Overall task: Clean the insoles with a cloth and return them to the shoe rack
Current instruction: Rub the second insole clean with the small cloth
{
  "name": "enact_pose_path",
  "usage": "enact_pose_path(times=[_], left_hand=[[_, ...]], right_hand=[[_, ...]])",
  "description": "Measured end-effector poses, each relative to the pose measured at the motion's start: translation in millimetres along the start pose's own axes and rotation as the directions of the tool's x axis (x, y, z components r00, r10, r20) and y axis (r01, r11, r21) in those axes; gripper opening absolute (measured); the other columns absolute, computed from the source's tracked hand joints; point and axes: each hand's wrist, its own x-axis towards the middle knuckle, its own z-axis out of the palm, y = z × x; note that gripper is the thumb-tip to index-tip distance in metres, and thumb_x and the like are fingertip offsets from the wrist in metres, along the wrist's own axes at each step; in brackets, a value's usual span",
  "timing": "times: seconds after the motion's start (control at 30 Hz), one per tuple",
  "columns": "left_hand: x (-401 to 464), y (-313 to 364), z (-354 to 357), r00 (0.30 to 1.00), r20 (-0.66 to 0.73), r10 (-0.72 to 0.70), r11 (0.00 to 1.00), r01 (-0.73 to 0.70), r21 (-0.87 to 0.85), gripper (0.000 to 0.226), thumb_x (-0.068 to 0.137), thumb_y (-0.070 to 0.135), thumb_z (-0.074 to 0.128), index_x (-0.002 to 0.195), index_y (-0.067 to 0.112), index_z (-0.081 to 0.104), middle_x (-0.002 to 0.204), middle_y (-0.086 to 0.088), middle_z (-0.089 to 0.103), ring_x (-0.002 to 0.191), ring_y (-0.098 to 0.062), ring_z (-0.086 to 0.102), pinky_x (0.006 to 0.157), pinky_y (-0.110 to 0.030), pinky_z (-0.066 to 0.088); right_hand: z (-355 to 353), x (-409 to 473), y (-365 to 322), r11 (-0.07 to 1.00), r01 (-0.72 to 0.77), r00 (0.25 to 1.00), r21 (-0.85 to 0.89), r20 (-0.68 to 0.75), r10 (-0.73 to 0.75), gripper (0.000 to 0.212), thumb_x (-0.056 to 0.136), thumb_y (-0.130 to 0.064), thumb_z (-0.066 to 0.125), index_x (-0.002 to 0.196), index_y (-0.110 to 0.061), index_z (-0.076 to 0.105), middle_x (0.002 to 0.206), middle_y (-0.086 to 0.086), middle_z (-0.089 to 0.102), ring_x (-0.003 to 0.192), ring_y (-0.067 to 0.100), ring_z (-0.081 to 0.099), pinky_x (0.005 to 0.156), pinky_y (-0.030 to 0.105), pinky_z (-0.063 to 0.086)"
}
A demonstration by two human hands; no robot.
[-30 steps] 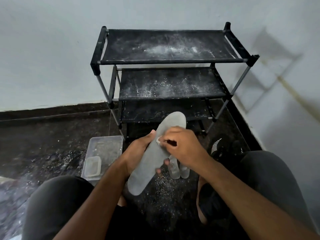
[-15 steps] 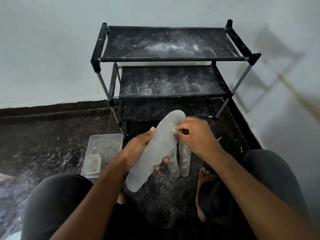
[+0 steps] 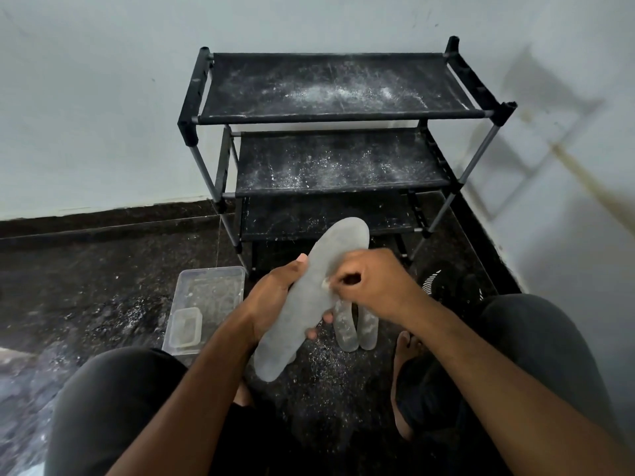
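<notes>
My left hand (image 3: 275, 297) grips a long grey insole (image 3: 302, 310) from underneath, thumb on its left edge, toe end pointing up toward the rack. My right hand (image 3: 371, 283) is curled over the insole's middle, pinching a small whitish cloth (image 3: 324, 285) that barely shows at the fingertips. Two more pale insoles (image 3: 357, 331) lie side by side on the dark floor below my hands. The black three-tier shoe rack (image 3: 330, 87) stands against the wall ahead, its shelves dusted with white powder.
A clear plastic tub (image 3: 206, 297) with a smaller container inside sits on the floor at my left. A dark shoe (image 3: 446, 286) lies at the right by the rack's leg. My knees and bare foot (image 3: 402, 372) frame the speckled floor; walls close in behind and to the right.
My right hand slid up the insole toward the toe and has come back down to its middle. The left hand keeps the same hold on the insole.
</notes>
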Motion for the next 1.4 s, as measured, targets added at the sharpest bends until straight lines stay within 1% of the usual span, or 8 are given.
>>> enact_pose_path(times=[0.1,0.27,0.4,0.57,0.7,1.2,1.33,1.4], left_hand=[[-1.5,0.5,-0.4,0.999,0.030,-0.023,0.998,0.021,0.055,0.068,0.107,0.056,0.031,0.133,0.000,0.060,0.087,-0.030,0.067,0.064,-0.035,0.065,0.051,-0.035,0.055],[-4.5,1.5,4.5,0.999,0.024,0.045,0.988,-0.048,0.147,0.059,0.108,0.051,0.029,0.138,0.006,0.052,0.084,-0.025,0.072,0.058,-0.030,0.067,0.050,-0.035,0.056],[-7.1,1.0,-0.9,0.996,0.022,0.082,0.960,-0.085,0.267,0.050,0.108,0.057,0.030,0.137,0.027,0.057,0.094,-0.034,0.070,0.071,-0.040,0.063,0.064,-0.040,0.057],[-2.4,-1.2,-1.8,0.997,0.029,0.076,0.958,-0.081,0.274,0.046,0.108,0.056,0.032,0.139,0.031,0.055,0.096,-0.038,0.068,0.073,-0.042,0.063,0.064,-0.042,0.057],[0.3,-2.7,-1.9,0.997,0.031,0.066,0.959,-0.072,0.274,0.048,0.107,0.056,0.031,0.145,0.035,0.050,0.095,-0.039,0.068,0.063,-0.035,0.064,0.063,-0.040,0.056],[7.4,-7.6,0.2,0.999,0.047,0.026,0.978,-0.035,0.204,0.052,0.105,0.056,0.037,0.136,0.021,0.059,0.091,-0.039,0.066,0.061,-0.035,0.063,0.059,-0.040,0.055],[7.1,-8.8,-1.5,0.996,0.090,0.023,0.983,-0.039,0.178,0.049,0.108,0.055,0.034,0.139,0.027,0.057,0.092,-0.038,0.066,0.067,-0.037,0.063,0.061,-0.039,0.055],[6.6,-8.9,-1.7,0.997,0.070,0.032,0.984,-0.044,0.173,0.050,0.106,0.055,0.035,0.134,0.022,0.060,0.091,-0.038,0.066,0.064,-0.035,0.063,0.060,-0.040,0.055]], right_hand=[[-15.4,8.1,14.5,0.983,-0.155,0.950,-0.098,-0.287,0.121,0.007,0.086,-0.022,0.073,0.087,-0.018,0.078,0.084,-0.007,0.066,0.075,0.003,0.060,0.071,0.018,0.049],[-3.9,1.9,4.9,0.994,-0.070,0.980,-0.081,-0.193,0.053,0.006,0.086,-0.022,0.073,0.085,-0.019,0.078,0.083,-0.011,0.067,0.074,-0.003,0.057,0.070,0.010,0.042],[-24.2,8.3,20.0,0.973,-0.223,0.865,-0.051,-0.470,0.174,0.007,0.086,-0.018,0.072,0.083,-0.015,0.077,0.083,-0.001,0.068,0.073,0.007,0.061,0.074,0.025,0.052],[-9.4,5.0,3.8,0.999,-0.030,0.977,-0.038,-0.212,0.021,0.005,0.082,-0.020,0.076,0.084,-0.018,0.079,0.086,-0.007,0.074,0.075,-0.003,0.058,0.078,0.008,0.043],[-28.0,9.4,24.5,0.973,-0.203,0.880,-0.107,-0.456,0.133,0.008,0.087,-0.024,0.070,0.088,-0.020,0.078,0.084,-0.007,0.069,0.083,0.008,0.058,0.078,0.026,0.048],[-2.9,5.4,5.8,0.994,-0.088,0.937,0.064,-0.334,0.104,0.006,0.082,-0.016,0.074,0.080,-0.020,0.078,0.084,-0.014,0.071,0.079,-0.007,0.058,0.079,0.002,0.038],[-18.4,12.4,26.0,0.972,-0.235,0.825,0.004,-0.528,0.202,0.005,0.085,-0.024,0.072,0.085,-0.025,0.077,0.085,-0.013,0.070,0.087,0.005,0.060,0.081,0.023,0.051],[-10.5,9.8,17.9,0.984,-0.178,0.897,0.007,-0.410,0.165,0.006,0.085,-0.024,0.073,0.088,-0.023,0.078,0.088,-0.012,0.072,0.082,0.000,0.062,0.078,0.018,0.052]])
